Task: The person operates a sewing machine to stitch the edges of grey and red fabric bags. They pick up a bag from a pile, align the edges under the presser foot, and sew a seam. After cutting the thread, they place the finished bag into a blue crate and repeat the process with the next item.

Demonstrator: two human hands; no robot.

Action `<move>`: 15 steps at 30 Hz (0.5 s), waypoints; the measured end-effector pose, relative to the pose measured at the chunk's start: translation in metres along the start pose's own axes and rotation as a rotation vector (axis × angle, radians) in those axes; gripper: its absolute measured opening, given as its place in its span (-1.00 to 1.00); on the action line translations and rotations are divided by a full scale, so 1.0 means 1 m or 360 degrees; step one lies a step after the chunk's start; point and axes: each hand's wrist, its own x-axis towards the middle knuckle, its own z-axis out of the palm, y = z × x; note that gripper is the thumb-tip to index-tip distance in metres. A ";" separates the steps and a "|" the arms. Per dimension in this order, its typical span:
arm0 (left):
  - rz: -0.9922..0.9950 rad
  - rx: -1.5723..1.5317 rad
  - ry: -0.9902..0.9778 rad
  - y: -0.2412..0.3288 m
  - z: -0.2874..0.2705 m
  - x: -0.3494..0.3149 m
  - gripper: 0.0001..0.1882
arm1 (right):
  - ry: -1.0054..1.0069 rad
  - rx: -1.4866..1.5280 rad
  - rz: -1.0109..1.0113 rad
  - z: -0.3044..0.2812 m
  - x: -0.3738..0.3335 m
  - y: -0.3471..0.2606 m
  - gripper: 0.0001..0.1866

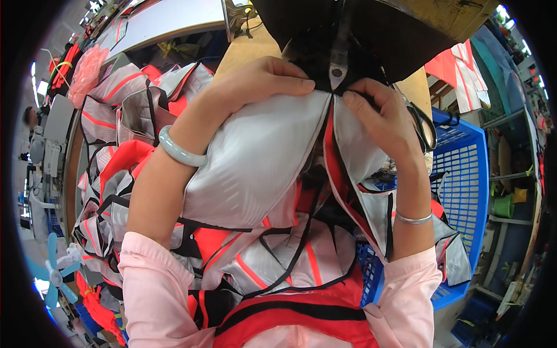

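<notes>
A silver-grey sewn fabric piece (255, 156) with black edging and a red inside hangs open in front of me, its two sides parting below a narrow point. My left hand (270, 84) pinches its upper edge between thumb and fingers, left of that point. My right hand (377, 113) grips the edge of the right-hand side, thumb on top and fingers bent. Between the hands, the point meets a narrow metal machine part (338, 69) under a dark machine body (383, 35). More silver and red fabric pieces (278, 261) lie on my lap.
Piled silver and red fabric pieces (125, 104) crowd the left side. At right stands a blue plastic basket (473, 191) holding similar pieces. Black-handled scissors (426, 127) sit beside my right wrist. A blue fan (53, 272) is at far left.
</notes>
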 end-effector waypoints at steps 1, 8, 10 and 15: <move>-0.0001 0.0001 0.0022 0.000 0.000 0.002 -0.68 | -0.0017 0.0036 0.0023 -0.001 0.001 0.001 -0.72; 0.0109 -0.0202 0.0078 -0.007 -0.018 -0.015 -0.67 | 0.0127 0.0035 -0.0148 -0.029 -0.020 0.002 -0.77; 0.0178 -0.0228 -0.0012 -0.008 -0.011 -0.030 -0.70 | 0.0026 0.0100 -0.0167 -0.037 -0.058 -0.016 -0.82; 0.0151 -0.0149 -0.0062 -0.027 0.018 -0.078 -0.68 | 0.0310 -0.0254 -0.0367 -0.115 -0.176 -0.010 -0.71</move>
